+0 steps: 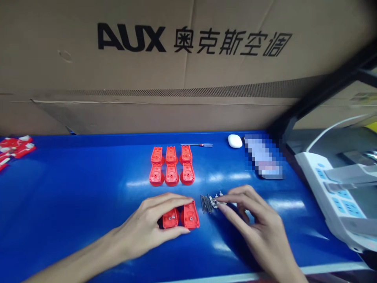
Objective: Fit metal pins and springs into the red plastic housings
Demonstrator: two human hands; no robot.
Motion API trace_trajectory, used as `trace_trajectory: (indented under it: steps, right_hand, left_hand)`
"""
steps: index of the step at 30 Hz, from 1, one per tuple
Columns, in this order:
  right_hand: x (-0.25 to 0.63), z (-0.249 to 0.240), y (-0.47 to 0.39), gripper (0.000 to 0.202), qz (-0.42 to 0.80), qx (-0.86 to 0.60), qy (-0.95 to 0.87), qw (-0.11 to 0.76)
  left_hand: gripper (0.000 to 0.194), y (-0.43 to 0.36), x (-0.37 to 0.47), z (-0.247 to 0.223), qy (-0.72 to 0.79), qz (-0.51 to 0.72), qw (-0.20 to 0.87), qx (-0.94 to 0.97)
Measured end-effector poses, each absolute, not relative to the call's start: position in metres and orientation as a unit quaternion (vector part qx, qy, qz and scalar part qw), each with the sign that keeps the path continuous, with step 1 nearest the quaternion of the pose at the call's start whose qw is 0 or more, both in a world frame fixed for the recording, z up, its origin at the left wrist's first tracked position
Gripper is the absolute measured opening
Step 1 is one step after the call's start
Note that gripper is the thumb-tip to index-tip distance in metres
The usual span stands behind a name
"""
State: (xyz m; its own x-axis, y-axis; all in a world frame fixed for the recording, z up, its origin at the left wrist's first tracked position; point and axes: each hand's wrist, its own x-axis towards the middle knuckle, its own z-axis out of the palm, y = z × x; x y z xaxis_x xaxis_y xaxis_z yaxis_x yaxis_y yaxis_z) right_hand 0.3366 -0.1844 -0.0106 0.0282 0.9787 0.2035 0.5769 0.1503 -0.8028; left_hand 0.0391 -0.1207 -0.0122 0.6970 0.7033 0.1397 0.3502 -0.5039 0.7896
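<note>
Two red plastic housings, a left one (170, 221) and a right one (191, 218), stand side by side on the blue table, hollow sides up. My left hand (153, 218) curves round them, its index fingertip at the far edge of the right housing and the thumb at its near edge. Just right of these lies a row of thin dark metal pins (205, 204). Beside the pins is a small cluster of whitish metal pieces (220, 194). There my right hand (255, 222) pinches with thumb and index finger; the piece between the fingertips is too small to name.
Several more red housings (171, 173) form two rows farther back. Behind them lie a screwdriver (204, 145), a white rounded case (235, 141) and a blurred-out flat object (263, 157). Red-and-white pieces (17, 147) are at far left, a white device (330, 184) at right. Cardboard (147, 118) walls the back.
</note>
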Motion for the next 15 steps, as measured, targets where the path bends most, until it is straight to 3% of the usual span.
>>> trace_trajectory:
  steps: [5, 10, 15]
  right_hand:
    - [0.300, 0.012, -0.185, 0.014, 0.226, -0.505, -0.742, 0.378]
    - [0.285, 0.009, -0.186, 0.011, 0.171, -0.518, -0.794, 0.270]
    - [0.283, -0.004, -0.190, 0.015, 0.104, -0.514, -0.816, 0.245]
  left_hand:
    - [0.063, -0.121, 0.040, -0.011, 0.314, 0.234, 0.404, 0.827]
    - [0.059, -0.121, 0.040, -0.013, 0.307, 0.243, 0.410, 0.824]
    - [0.059, -0.121, 0.040, -0.012, 0.308, 0.238, 0.415, 0.822]
